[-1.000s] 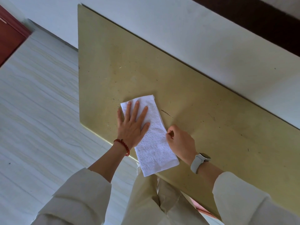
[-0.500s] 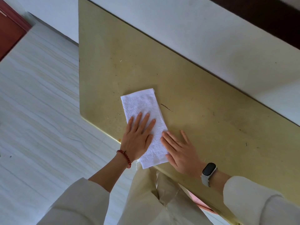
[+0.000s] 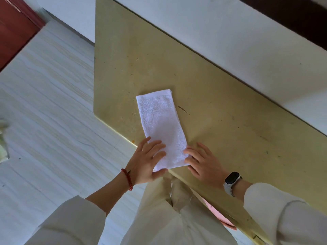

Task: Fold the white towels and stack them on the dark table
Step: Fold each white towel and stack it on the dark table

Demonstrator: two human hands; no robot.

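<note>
While your left hand point(image 3: 147, 161) lies flat with fingers spread on the near end of the towel point(image 3: 161, 128), nothing is gripped; the palm only presses the cloth down, thumb hooked at its near corner. Your right hand point(image 3: 203, 161) is likewise unclenched, fingertips touching the towel's near right edge, palm resting on the tabletop point(image 3: 221, 112) just beside it.

Towel: white, folded to a long narrow strip, lying on the tabletop's near-left part, its near end right at the front edge, possibly just over it. Far end free and flat. No stack of finished towels in view.

Likely step: smoothing before the next fold, near end carried to far end.

Risks from here:
- Near end sits at the table's lip. Lift both hands at once and the cloth could slide off toward your lap.
- Layers along the right edge look slightly offset. Pinch only the top layer and the fold opens.
- Terry drags on the scuffed tabletop; pulling one corner ahead of the other would skew the strip.
</note>
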